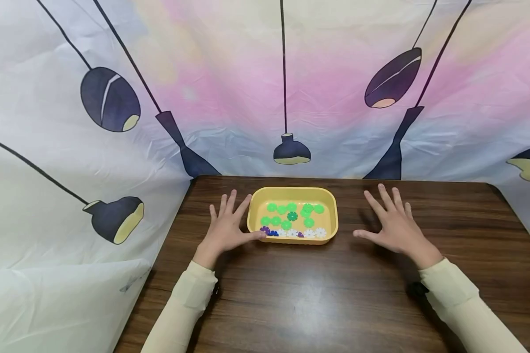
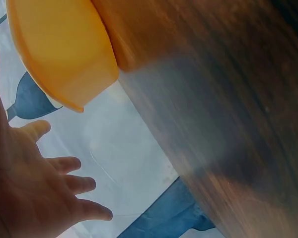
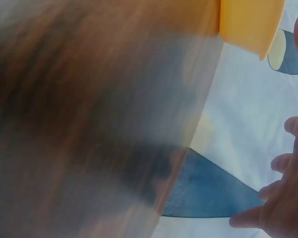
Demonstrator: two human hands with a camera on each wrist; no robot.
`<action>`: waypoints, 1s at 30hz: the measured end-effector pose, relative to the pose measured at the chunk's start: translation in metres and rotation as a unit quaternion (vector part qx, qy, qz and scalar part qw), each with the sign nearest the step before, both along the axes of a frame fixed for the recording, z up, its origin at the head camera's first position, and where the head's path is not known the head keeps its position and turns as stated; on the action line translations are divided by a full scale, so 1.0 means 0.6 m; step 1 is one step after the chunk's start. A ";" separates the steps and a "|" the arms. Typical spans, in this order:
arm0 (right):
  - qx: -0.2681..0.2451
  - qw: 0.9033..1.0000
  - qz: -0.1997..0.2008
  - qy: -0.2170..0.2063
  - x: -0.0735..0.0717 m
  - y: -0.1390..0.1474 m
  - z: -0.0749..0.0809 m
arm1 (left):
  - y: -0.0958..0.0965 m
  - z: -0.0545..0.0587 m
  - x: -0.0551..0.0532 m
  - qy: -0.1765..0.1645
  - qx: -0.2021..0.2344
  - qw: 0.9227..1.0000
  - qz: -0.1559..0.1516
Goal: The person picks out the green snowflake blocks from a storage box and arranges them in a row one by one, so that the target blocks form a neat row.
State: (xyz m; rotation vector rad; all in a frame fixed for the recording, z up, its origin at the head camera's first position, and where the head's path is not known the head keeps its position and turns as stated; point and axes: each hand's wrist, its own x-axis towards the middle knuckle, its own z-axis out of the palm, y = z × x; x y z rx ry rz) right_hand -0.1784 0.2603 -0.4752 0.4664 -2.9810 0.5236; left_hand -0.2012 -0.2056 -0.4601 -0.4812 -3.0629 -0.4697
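Observation:
A yellow plastic tray (image 1: 293,190) stands at the far side of the table. Inside it lie several light green flower-shaped discs (image 1: 276,221), one darker green disc (image 1: 292,216), and white discs (image 1: 309,234) along the near wall with purple (image 1: 265,230) and blue ones. My left hand (image 1: 227,226), fingers spread, is beside the tray's left end, its thumb overlapping the near left corner in the head view. Off the tray's right side, my right hand (image 1: 395,225) is spread with nothing in it. Both wrist views show the tray's outer wall (image 2: 64,49) near the splayed fingers.
The dark wooden table (image 1: 274,294) reaches back to a hanging cloth (image 1: 238,98) printed with lamps. More pale cloth (image 1: 62,299) hangs along the table's left edge. Dark wrist bands show under both cream sleeves (image 1: 450,287).

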 end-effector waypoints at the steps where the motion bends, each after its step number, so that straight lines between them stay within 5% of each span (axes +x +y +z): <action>1: -0.001 1.000 0.002 0.002 -0.001 -0.002 0.001 | 0.000 0.000 0.000 -0.001 0.003 1.000 0.000; 20: -0.007 1.000 0.025 0.013 -0.032 -0.059 0.023 | 0.009 -0.006 -0.007 -0.004 0.051 0.998 -0.020; 30: -0.030 0.998 0.047 0.004 -0.054 -0.112 0.035 | 0.015 -0.007 -0.017 -0.061 0.143 0.987 -0.034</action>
